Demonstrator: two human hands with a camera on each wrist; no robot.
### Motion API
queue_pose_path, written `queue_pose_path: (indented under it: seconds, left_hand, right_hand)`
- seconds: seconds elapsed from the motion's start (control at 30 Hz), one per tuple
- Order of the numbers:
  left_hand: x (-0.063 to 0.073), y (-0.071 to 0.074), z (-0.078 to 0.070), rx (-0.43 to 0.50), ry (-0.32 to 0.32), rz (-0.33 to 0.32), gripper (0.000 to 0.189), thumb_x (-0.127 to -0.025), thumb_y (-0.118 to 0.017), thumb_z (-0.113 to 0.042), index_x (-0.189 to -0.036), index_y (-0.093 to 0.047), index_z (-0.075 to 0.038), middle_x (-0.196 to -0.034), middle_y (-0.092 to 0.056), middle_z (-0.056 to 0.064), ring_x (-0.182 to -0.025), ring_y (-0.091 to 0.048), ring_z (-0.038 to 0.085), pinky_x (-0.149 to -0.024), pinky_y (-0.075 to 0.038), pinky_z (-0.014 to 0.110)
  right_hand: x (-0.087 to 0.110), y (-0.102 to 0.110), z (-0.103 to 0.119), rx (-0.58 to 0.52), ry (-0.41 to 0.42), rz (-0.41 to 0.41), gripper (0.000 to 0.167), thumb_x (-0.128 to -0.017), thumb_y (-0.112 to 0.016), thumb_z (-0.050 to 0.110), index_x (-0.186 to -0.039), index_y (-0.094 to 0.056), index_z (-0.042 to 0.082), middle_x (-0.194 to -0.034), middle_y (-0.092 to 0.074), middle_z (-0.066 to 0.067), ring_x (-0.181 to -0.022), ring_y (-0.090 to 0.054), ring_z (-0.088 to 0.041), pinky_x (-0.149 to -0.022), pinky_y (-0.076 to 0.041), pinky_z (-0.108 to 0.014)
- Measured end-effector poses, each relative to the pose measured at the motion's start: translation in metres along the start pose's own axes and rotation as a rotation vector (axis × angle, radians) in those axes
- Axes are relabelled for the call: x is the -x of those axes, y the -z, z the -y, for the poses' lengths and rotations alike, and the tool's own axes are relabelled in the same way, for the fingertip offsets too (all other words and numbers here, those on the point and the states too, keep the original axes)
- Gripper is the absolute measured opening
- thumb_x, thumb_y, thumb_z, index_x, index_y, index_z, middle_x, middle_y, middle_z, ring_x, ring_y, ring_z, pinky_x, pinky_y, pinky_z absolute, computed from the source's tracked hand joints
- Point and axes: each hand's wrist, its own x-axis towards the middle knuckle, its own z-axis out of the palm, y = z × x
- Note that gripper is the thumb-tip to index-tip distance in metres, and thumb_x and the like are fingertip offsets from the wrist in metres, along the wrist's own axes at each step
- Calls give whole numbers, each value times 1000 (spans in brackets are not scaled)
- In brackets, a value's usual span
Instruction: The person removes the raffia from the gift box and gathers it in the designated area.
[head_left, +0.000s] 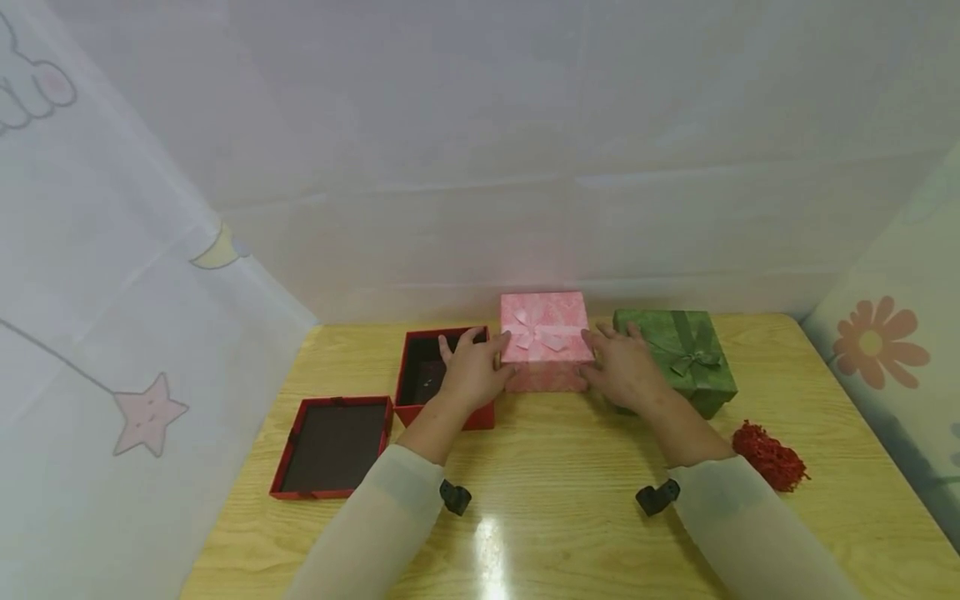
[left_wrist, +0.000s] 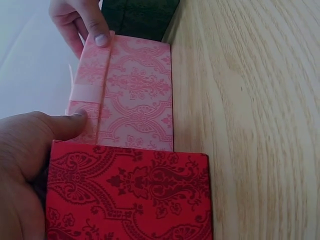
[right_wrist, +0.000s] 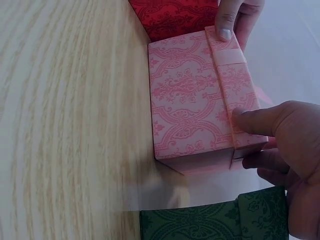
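A pink patterned gift box (head_left: 543,377) with a ribbon bow stands at the back of the table, its lid (head_left: 547,304) on top. My left hand (head_left: 471,373) grips the lid's left end, reaching over the open red box (head_left: 480,418). On the opposite end, my right hand (head_left: 626,372) holds the lid near the green gift box (head_left: 677,329). In the right wrist view, the right thumb (right_wrist: 252,120) presses the lid's front and the fingers lie along its side. The left thumb (left_wrist: 70,125) presses the lid's front in the left wrist view.
An upturned red lid (head_left: 337,450) with a dark inside lies at the left. Red shredded paper (head_left: 770,457) sits in a small heap at the right. The wooden table (head_left: 555,475) meets a white curtain (head_left: 450,167) behind the boxes.
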Motion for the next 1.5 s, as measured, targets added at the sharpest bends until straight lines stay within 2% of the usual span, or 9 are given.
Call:
queue_pose_path:
  seconds: [0.17, 0.33, 0.5, 0.8, 0.93, 1.03, 1.23, 1.43, 1.5]
  left_hand:
    - [1, 6, -1, 21, 2, -18, 61, -98, -70, -48, -154, -53, -29, -118, -76, -6, -154, -27, 27, -118, 2, 75]
    - [5, 12, -3, 87, -6, -45, 62, -98, -71, -47, -154, -53, -29, -119, -76, -4, -155, -27, 26, -120, 2, 72]
    - [10, 18, -4, 181, -60, -122, 63, -96, -74, -45, -153, -56, -25, -137, -68, 6, -152, -33, 29, -123, -3, 67]
    - [29, 27, -3, 383, -104, -244, 70, -93, -79, -40, -155, -53, -22, -153, -52, 14, -143, -45, 40, -115, -38, 59]
    - [34, 30, -3, 440, -121, -286, 72, -93, -79, -40, -157, -50, -22, -151, -56, 7, -140, -52, 29, -111, -46, 51]
    - [38, 33, -4, 463, -124, -321, 70, -94, -79, -40, -155, -52, -22, -148, -60, 3, -140, -52, 22, -112, -45, 47]
    - [46, 37, -8, 605, -72, -323, 68, -91, -78, -49, -151, -56, -28, -146, -62, -1, -137, -55, 14, -114, -43, 47]
    - [56, 39, -11, 784, -11, -316, 68, -84, -81, -57, -142, -59, -30, -143, -63, -4, -138, -52, 8, -119, -35, 53]
    - [58, 40, -12, 834, -12, -320, 63, -85, -83, -53, -138, -60, -28, -143, -63, -8, -137, -52, 8, -120, -33, 53]
  right_hand:
    - [-1, 4, 2, -22, 24, -46, 67, -93, -77, 30, -146, -55, -6, -136, -64, -25, -144, -45, -42, -121, -17, -68]
    - [5, 8, 3, -99, 21, -86, 71, -95, -76, 29, -150, -49, -6, -146, -55, -27, -144, -44, -43, -123, -14, -64]
    - [13, 13, 7, -206, 19, -156, 72, -94, -78, 28, -153, -48, -1, -150, -54, -22, -143, -45, -42, -125, -12, -58]
    - [31, 23, 21, -311, 18, -260, 73, -92, -81, 23, -154, -46, 7, -133, -67, -21, -111, -70, -41, -126, -16, -54]
    - [37, 26, 27, -331, 1, -294, 71, -93, -81, 25, -153, -47, 7, -133, -66, -21, -134, -53, -47, -121, -25, -62]
    - [40, 27, 30, -368, -2, -319, 69, -93, -81, 25, -151, -47, 7, -137, -65, -20, -139, -48, -47, -113, -36, -65]
    - [48, 26, 32, -441, 27, -425, 60, -91, -83, 21, -140, -54, 5, -140, -63, -17, -121, -65, -41, -80, -56, -58]
    - [52, 26, 35, -486, 32, -522, 45, -86, -88, 17, -122, -63, 5, -139, -64, -15, -113, -69, -41, -49, -48, -29]
    - [53, 26, 36, -511, 36, -545, 41, -85, -88, 14, -117, -65, 5, -136, -67, -14, -114, -69, -41, -50, -41, -18]
